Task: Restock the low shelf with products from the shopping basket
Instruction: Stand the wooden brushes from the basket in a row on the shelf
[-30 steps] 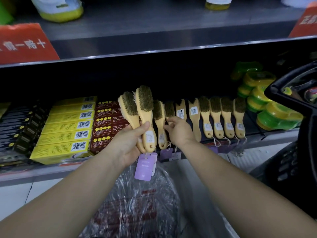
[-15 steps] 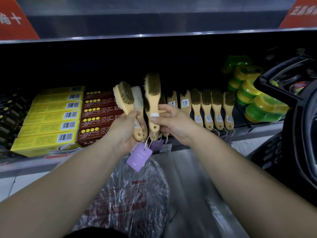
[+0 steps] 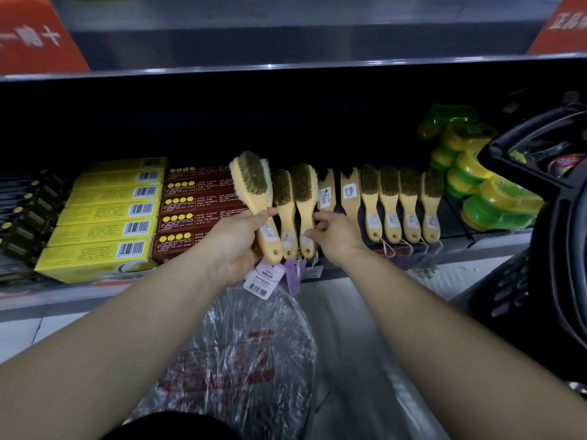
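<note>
1. at the far left of the low shelf [image 3: 47, 295] lie dark boxes [image 3: 22, 223]. beside them is a stack of yellow boxes [image 3: 108, 217], and then dark red boxes [image 3: 197, 211].
2. the left hand [image 3: 235, 246] grips a wooden brush [image 3: 252, 185] by the handle. its fingers are curled around the handle and the thumb lies across the front. the brush is tilted, with the brown bristles up and toward the left. a pale bristle edge shows just behind it. a purple tag [image 3: 265, 277] hangs under this hand.
3. just to the right a short brush [image 3: 282, 198] stands on the shelf, touching the wooden brush.
4. next is the middle brush [image 3: 303, 192], with its handle end at the front edge of the shelf. the right hand [image 3: 336, 236] pinches its handle with curled fingertips.
5. more to the right a row of brushes [image 3: 400, 201] stands on the same shelf, side by side, handles toward the front.
6. after them come green and yellow round packs [image 3: 489, 192].
7. at the right edge stands the black shopping basket [image 3: 549, 211], near the shelf. what is inside it i cannot tell well.
8. below the arms, on the floor, lies a thing in clear plastic wrap [image 3: 241, 360].
</note>
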### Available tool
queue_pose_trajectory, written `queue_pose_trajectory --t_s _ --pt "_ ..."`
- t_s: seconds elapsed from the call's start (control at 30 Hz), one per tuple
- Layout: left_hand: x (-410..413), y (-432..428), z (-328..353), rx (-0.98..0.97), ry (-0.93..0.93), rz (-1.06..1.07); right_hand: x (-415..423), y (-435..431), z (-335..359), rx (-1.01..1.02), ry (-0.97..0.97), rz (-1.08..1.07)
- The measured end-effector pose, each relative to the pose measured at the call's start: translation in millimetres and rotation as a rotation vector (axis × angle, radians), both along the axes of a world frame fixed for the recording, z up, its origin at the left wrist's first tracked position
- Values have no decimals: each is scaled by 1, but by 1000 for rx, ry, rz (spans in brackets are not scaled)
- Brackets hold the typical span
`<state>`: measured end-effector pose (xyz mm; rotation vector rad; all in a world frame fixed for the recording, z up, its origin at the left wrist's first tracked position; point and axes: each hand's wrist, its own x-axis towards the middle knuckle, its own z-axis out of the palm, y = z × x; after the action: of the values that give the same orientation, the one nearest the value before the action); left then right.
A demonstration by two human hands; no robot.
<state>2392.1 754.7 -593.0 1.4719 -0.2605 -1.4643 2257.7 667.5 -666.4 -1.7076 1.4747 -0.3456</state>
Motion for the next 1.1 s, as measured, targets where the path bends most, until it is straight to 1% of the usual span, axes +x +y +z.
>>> queue_pose_trajectory --t_s 0.07,0.13,0.17,0.2,0.23,0.3,0.33,0.37,0.43,0.5,0.53,0.6,0.63,0.7,0.77,0.87,0.9,1.0,1.1 --pt "0 1 -1 -17 -64 -33 -2 0 4 -12 7 -14" --pt "0 1 -2 -47 -121 -39 -3 2 13 -94 -8 -38" --pt "1 0 -4 -60 -156 -34 -3 4 19 -141 -37 -44" --pt "2 0 -6 -71 -184 -24 -2 7 26 -149 -106 -43" --pt "3 -1 -9 -80 -198 -11 0 10 33 -95 -221 -29" --pt "2 -4 -12 -106 -188 10 4 19 45 156 -463 51" --pt "1 -5 -12 -123 -182 16 5 23 49 234 -507 120" --pt "-1 -7 -13 -141 -185 16 6 27 50 248 -506 188" --pt "-4 -10 -14 -177 -201 -2 6 30 47 223 -554 208" --pt "-7 -11 -14 -201 -274 -48 1 30 45 242 -638 91" --pt "-9 -11 -15 -193 -364 -100 -2 29 44 262 -678 9" --pt "-13 -9 -18 -157 -562 -281 -12 25 40 276 -740 -160" --pt "-15 -7 -20 -133 -619 -384 -16 22 37 247 -720 -231" --pt "-19 -4 -24 -86 -642 -531 -21 18 30 153 -618 -346" --pt "-21 -3 -25 -85 -669 -584 -23 15 21 87 -525 -404" --pt "-23 -7 -28 -171 -761 -628 -22 13 13 40 -378 -374" --pt "-23 -8 -30 -196 -835 -673 -21 12 12 15 -336 -353" --pt "-25 -12 -40 -254 -1161 -870 -16 12 11 -44 -247 -292" --pt "-23 -15 -48 -274 -1351 -1005 -12 12 7 -56 -110 -208"
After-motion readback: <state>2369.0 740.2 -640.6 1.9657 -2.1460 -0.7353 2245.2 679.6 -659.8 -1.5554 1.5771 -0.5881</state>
